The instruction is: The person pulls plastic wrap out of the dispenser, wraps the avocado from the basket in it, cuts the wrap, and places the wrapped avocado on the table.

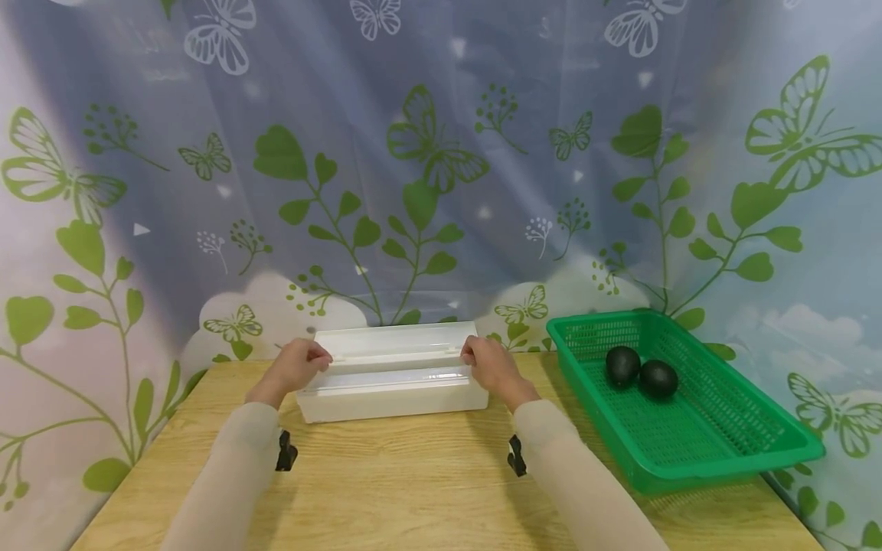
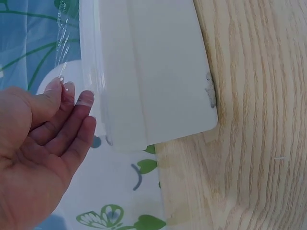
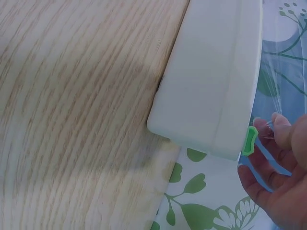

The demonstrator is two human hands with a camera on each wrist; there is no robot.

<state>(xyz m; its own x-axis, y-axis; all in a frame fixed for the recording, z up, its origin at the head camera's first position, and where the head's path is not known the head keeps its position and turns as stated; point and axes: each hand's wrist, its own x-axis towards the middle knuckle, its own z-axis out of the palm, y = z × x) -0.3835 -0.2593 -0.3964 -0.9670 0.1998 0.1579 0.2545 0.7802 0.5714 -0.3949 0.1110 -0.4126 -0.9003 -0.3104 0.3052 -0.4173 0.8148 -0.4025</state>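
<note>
A white cling film dispenser (image 1: 396,402) stands on the table with its lid (image 1: 396,338) raised at the back. My left hand (image 1: 295,367) is at the dispenser's left end, pinching a corner of clear cling film (image 2: 62,45) between thumb and fingertips. At the right end, my right hand (image 1: 492,369) pinches the film's other corner, with the film (image 3: 274,88) gathered into creases there. Beside the right fingers, a small green piece (image 3: 249,142) sticks out from the dispenser's edge. The film is see-through, so its full extent is hard to make out.
A green plastic basket (image 1: 620,451) stands on the right of the wooden table (image 1: 400,482). Two dark, rounded fruits, one an avocado-like fruit (image 1: 623,366) and its neighbour (image 1: 658,379), lie inside. A patterned curtain (image 1: 441,252) hangs right behind the dispenser.
</note>
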